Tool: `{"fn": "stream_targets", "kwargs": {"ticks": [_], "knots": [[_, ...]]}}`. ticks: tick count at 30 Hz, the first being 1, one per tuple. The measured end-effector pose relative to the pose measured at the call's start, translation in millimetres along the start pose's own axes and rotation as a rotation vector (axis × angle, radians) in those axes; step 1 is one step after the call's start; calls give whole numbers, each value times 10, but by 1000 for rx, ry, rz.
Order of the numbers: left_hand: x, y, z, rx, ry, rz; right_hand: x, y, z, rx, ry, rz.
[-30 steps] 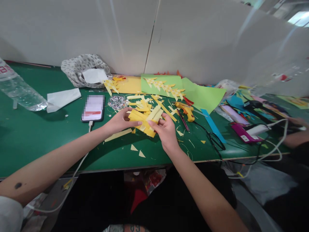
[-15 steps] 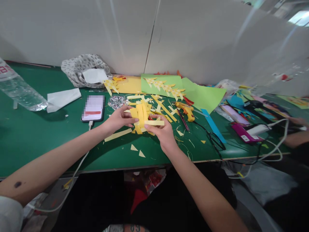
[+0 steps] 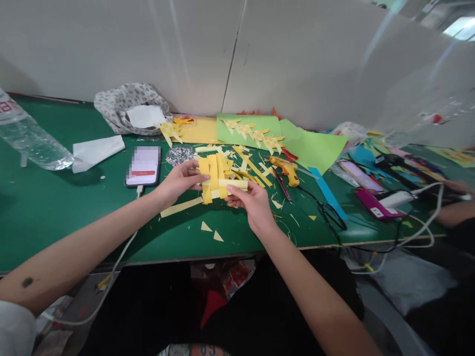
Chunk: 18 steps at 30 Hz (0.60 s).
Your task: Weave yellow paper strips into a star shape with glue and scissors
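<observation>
Between my hands, above the green table, is a piece woven from yellow paper strips [image 3: 213,173]. My left hand [image 3: 181,183] pinches its left edge, thumb in front and fingers partly hidden behind. With thumb and fingers, my right hand [image 3: 252,200] grips the right side, where a pale yellow paper strip [image 3: 235,184] crosses the darker ones and sticks out to the right. Loose yellow strips and scraps [image 3: 256,173] lie behind and beside the piece. Another pale strip [image 3: 181,206] rests on the table below my left hand.
A yellow glue gun [image 3: 285,169] with a black cord and a dark red pen-like tool [image 3: 282,184] lie to the right. On the left are a phone [image 3: 144,167] on a cable and a water bottle [image 3: 33,133]. Green paper [image 3: 311,148] with checkered paper fish lies behind. Another person's arm [image 3: 454,212] shows far right.
The woven piece has turned flatter toward me and shifted slightly left. My right thumb has moved a little right and now presses on the pale strip.
</observation>
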<state>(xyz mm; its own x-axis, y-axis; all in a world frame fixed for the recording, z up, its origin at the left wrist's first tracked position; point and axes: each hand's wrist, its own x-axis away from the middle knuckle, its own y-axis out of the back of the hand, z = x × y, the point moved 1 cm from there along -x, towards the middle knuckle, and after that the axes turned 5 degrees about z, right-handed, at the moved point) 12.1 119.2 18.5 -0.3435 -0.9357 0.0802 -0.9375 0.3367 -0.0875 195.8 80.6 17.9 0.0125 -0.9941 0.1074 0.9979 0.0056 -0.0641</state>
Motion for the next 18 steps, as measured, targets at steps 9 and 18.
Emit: {"fn": "stream_targets", "kwargs": {"ticks": [9, 18], "knots": [[27, -31, -6, -25, 123, 93, 32, -36, 17, 7, 16, 24], [9, -27, 21, 55, 114, 119, 14, -38, -26, 60, 38, 98]]}}
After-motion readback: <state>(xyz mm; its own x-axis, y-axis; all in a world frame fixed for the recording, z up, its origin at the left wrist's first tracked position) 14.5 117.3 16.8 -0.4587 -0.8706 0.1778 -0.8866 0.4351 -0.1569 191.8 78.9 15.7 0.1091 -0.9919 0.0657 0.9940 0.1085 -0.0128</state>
